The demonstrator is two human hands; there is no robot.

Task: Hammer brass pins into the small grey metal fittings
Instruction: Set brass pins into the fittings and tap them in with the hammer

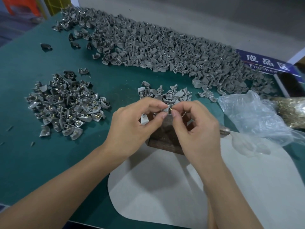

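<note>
My left hand [135,123] pinches a small grey metal fitting [168,107] between thumb and forefinger, above a dark wooden block [165,139]. A second grey fitting [144,119] sits tucked under its curled fingers. My right hand [196,124] pinches a brass pin [171,109] and holds its tip against the fitting. A small heap of grey fittings [166,94] lies just beyond my fingertips. The hammer head [224,130] peeks out to the right of my right hand; its handle is hidden.
A heap of fittings with brass pins in them [66,104] lies at the left. A long bank of bare grey fittings [156,47] runs along the back. A clear plastic bag [254,116] with brass pins [292,111] sits at the right. White sheet [165,192] in front, blue sign [264,61] behind.
</note>
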